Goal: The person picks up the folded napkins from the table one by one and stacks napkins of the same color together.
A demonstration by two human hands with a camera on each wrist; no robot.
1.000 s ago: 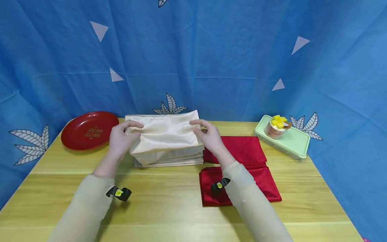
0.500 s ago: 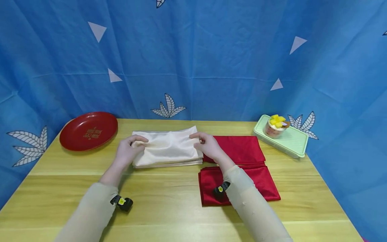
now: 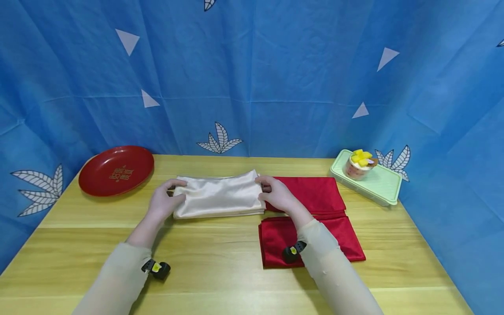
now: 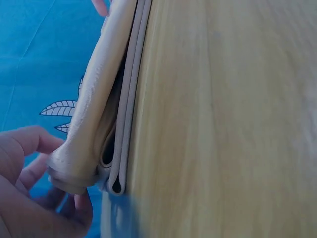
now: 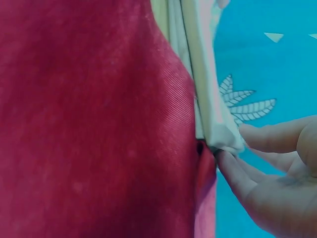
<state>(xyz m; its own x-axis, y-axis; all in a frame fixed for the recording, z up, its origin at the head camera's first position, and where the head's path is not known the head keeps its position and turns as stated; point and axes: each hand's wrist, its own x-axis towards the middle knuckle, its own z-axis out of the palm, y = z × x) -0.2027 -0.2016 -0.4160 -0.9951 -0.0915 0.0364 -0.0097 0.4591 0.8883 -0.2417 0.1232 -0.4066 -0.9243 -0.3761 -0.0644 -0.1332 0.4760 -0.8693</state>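
A folded cream satin cloth (image 3: pixel 220 197) lies across the middle of the table, lightly wrinkled on top. My left hand (image 3: pixel 163 202) pinches its left end, thumb in front and fingers behind. At the opposite end my right hand (image 3: pixel 278 194) pinches the corner in the same way. In the left wrist view, the upper layers of the cream cloth (image 4: pixel 91 114) bulge above flatter folds lying beneath. The right wrist view shows fingertips (image 5: pixel 237 173) at the end of the cloth. Beside the right hand lies a folded red cloth (image 3: pixel 315 192), partly overlapped by the cream one.
Nearer the front is a second folded red cloth (image 3: pixel 346 238), partly under the right forearm. A red oval plate (image 3: pixel 94 175) stands at the back left. At the back right, a pale green lidded box (image 3: pixel 383 183) carries a dessert cup (image 3: pixel 356 171). A blue curtain (image 3: pixel 252 78) hangs behind.
The cream cloth, held raised with its front side showing a second ago, has come down to a low, flat stack. Both hands have lowered with it, still at its ends.
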